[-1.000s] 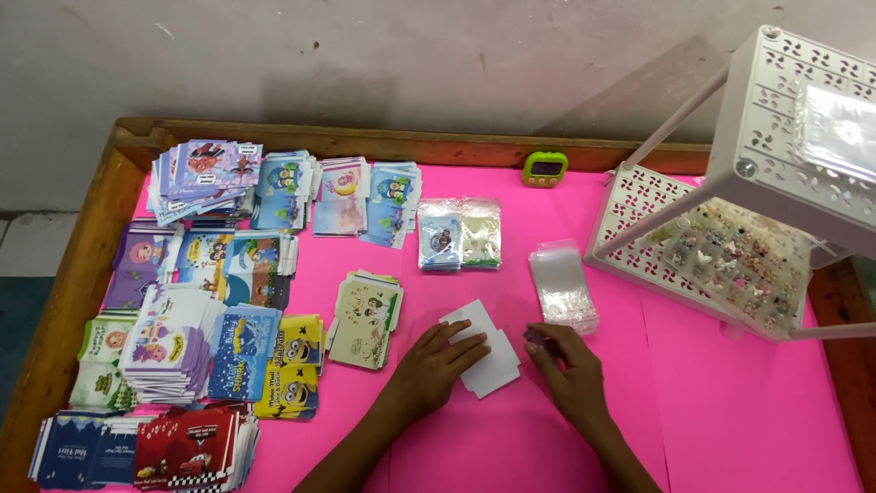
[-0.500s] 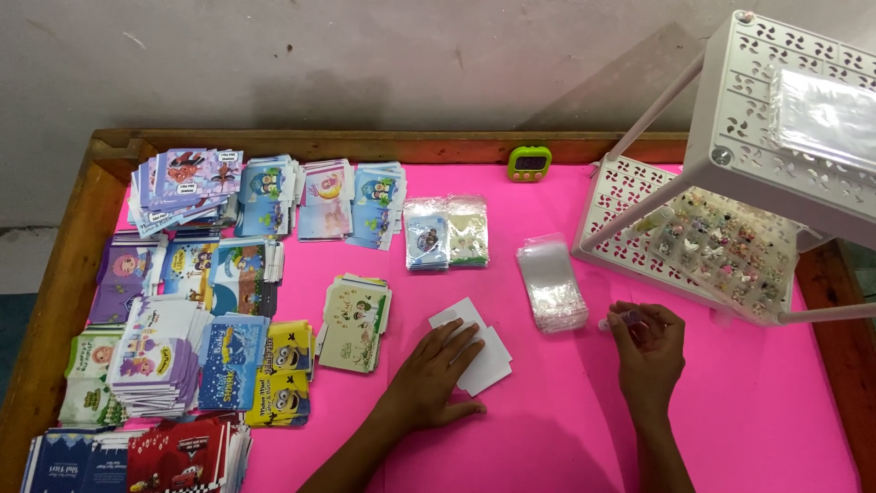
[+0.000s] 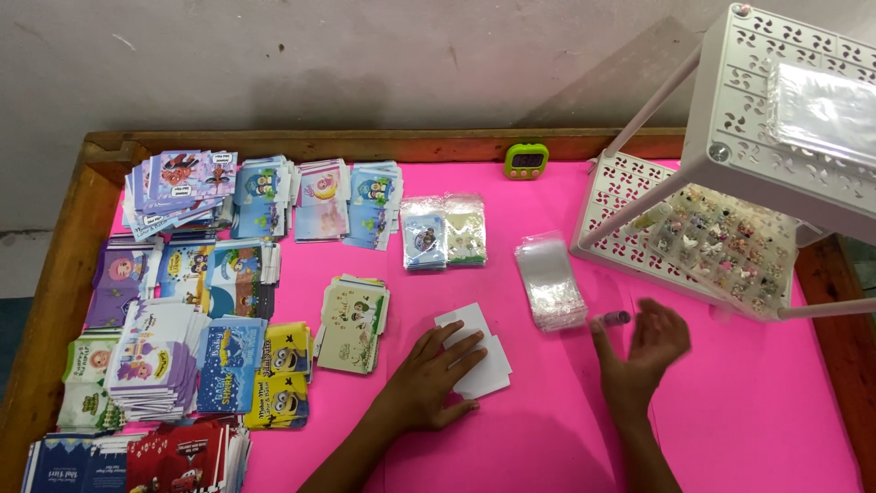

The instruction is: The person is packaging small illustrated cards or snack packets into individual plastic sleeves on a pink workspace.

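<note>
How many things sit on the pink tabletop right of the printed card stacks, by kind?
Blank white cards under the left hand: 2
Sealed packets of printed cards: 2
Stack of clear plastic sleeves: 1
Small purple cylinder at the right hand: 1
Green digital timer: 1
White perforated plastic rack: 1
Total: 8

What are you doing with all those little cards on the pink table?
A person sits at a pink table. The left hand rests flat on some blank white cards. The right hand is open, right beside a small purple thing too small to tell what it is. A stack of clear plastic sleeves lies between the hands, and many piles of cartoon cards fill the left side. A white rack holds tiny trinkets.
</note>
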